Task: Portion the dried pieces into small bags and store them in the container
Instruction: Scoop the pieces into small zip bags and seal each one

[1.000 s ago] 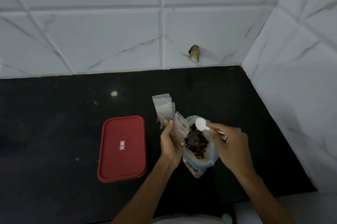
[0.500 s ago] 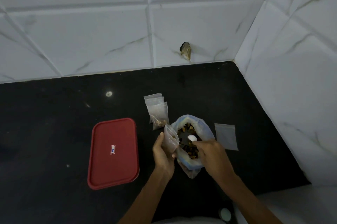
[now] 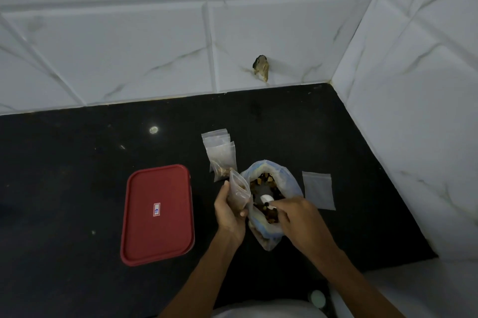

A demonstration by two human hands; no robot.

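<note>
Left hand (image 3: 230, 211) pinches a limp, light small bag (image 3: 239, 192) upright beside the big bag (image 3: 271, 188) on the surface; right hand (image 3: 297, 219) pinches the spoon (image 3: 267, 200) inside. Thin film looks slippery, best held by its rim.

Your table (image 3: 77, 175) is a black polished slab tucked into a white tiled corner. Lying flat on it you've got the red lidded container (image 3: 157, 214) off to the left, a little stack of small bags (image 3: 219, 154) further back, one empty flat bag (image 3: 318, 189) on the right, and the big open bag of dried pieces (image 3: 271, 188) in between.
</note>
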